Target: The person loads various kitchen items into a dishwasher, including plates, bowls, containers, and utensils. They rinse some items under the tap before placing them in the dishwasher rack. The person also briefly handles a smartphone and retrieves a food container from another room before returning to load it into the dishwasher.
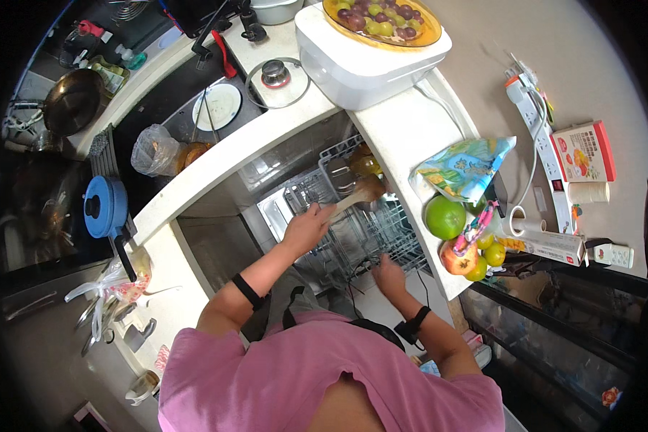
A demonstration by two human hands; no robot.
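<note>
My left hand (305, 229) is closed around the handle of a wooden spatula (367, 190), whose broad brown end points to the right over the dishwasher rack. Beneath it lies an open dishwasher with wire racks (351, 229). Brown-tinted glassware (365, 162) and a clear glass item (341, 175) stand in the rack's far part. My right hand (388, 276) is at the near edge of the racks, its fingers bent; whether it touches the wire is unclear. Each forearm wears a black band.
A white counter edge (248, 139) curves around the dishwasher. Left stand a sink with a white plate (217, 107) and a blue pan (105, 206). At right are a green citrus fruit (445, 217), a pomegranate (459, 258) and a patterned bag (464, 168). Grapes (380, 19) sit in an amber bowl on a white appliance (367, 70).
</note>
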